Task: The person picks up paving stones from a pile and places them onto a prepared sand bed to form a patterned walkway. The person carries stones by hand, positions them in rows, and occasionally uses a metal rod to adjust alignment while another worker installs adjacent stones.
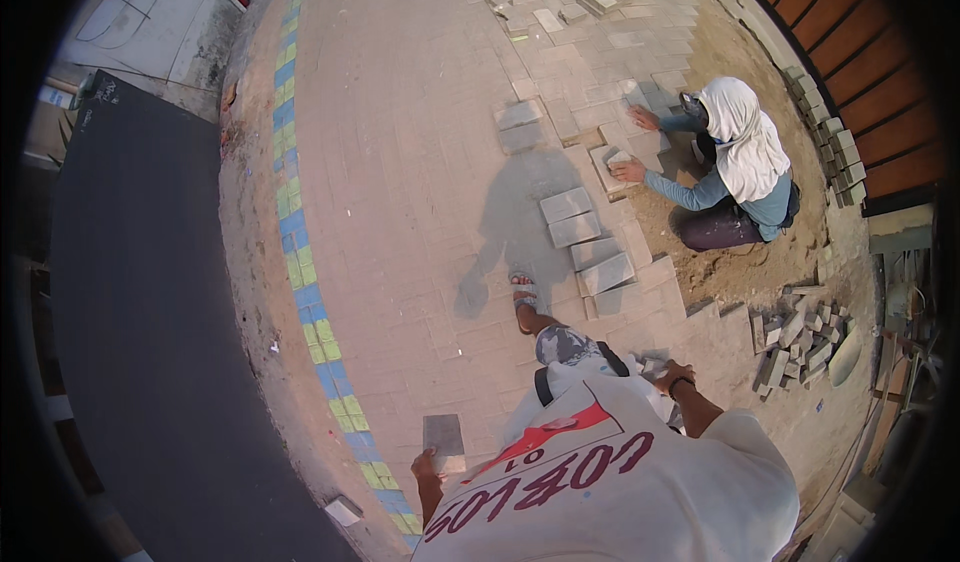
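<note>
My left hand (427, 465), low in the head view, grips the edge of a paving block (443, 434) with a dark grey top and a paler side. At my right side, my right hand (678, 376) is curled over grey paving blocks (652, 364), partly hidden by my body and shirt. Ahead of me, pairs of loose paving blocks (574, 229) lie on the laid paving (400, 212). A co-worker (735, 167) with a white head cloth kneels on sand, one hand on a paving block (618, 160) at the paving's edge.
A blue and yellow painted strip (294, 224) runs down the left, beside a dark panel (150, 332). Bare sand (720, 272) borders the stepped paving edge. Right of me lies a heap of broken blocks (800, 342); stacked blocks (838, 147) line a brown slatted gate (860, 52).
</note>
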Demonstrator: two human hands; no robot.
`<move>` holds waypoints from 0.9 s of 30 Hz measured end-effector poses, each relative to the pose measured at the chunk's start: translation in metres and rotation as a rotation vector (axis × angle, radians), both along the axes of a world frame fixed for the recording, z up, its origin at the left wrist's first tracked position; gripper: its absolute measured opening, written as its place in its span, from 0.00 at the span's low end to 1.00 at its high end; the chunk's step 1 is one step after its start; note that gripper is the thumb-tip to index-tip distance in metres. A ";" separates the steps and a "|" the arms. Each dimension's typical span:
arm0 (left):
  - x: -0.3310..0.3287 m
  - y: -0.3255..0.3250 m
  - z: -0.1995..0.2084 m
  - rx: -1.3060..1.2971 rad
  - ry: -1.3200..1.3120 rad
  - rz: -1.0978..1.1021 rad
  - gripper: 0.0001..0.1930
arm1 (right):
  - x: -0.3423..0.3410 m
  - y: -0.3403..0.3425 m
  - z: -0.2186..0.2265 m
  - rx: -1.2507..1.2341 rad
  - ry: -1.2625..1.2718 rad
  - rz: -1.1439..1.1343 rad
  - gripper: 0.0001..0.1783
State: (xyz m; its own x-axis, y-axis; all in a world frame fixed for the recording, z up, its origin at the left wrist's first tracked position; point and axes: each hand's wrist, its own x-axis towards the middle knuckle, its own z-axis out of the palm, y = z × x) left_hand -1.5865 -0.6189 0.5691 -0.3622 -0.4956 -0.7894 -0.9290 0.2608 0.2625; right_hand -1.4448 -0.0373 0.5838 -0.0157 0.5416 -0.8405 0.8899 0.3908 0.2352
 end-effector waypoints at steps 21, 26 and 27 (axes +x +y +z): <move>-0.568 -0.041 -0.106 -0.081 -0.126 -0.765 0.30 | -0.427 -0.038 0.007 0.179 0.253 -0.292 0.48; -0.717 0.068 -0.030 -0.254 -0.008 -0.874 0.32 | -0.475 -0.066 -0.016 0.164 0.270 -0.472 0.47; -0.743 0.072 -0.030 -0.230 0.013 -0.860 0.33 | -0.488 -0.074 -0.026 0.155 0.270 -0.515 0.47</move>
